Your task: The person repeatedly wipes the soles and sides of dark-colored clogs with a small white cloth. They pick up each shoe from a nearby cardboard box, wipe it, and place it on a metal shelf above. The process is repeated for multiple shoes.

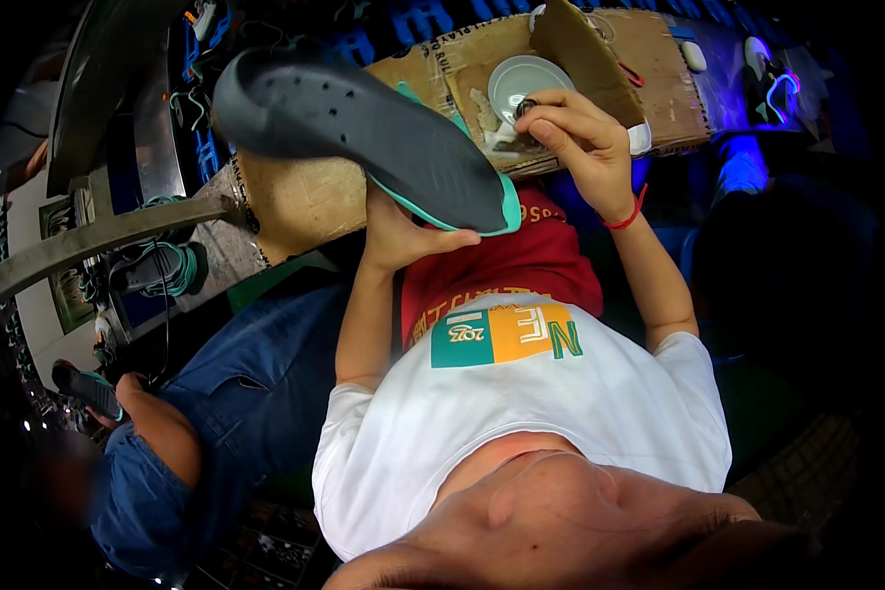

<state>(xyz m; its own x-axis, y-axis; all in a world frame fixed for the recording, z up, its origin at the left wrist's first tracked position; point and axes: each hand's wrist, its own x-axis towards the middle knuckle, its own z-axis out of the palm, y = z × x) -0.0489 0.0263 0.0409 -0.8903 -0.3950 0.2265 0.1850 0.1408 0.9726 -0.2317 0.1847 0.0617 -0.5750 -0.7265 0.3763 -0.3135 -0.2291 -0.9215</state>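
Observation:
My left hand (398, 234) grips the narrow end of a dark grey shoe sole (354, 128) with a teal edge, thumb along its rim. The sole is held up at a slant above cardboard, its wide end with small holes pointing to the far left. Over a round white dish (529, 81), my right hand (590, 143) has thumb and fingers pinched together. At its fingertips sits a small dark round piece (525, 108), too small to name. Just beside them lies a small whitish thing (506, 140), its kind unclear.
A cardboard-covered bench (305, 202) carries an upright cardboard flap (585, 49). A metal bar (98, 241) curves across the left, near a dark shoe with teal laces (154, 267). Left of me, a person in blue (255, 379) holds a similar sole (88, 388). A lit shoe (762, 64) stands far right.

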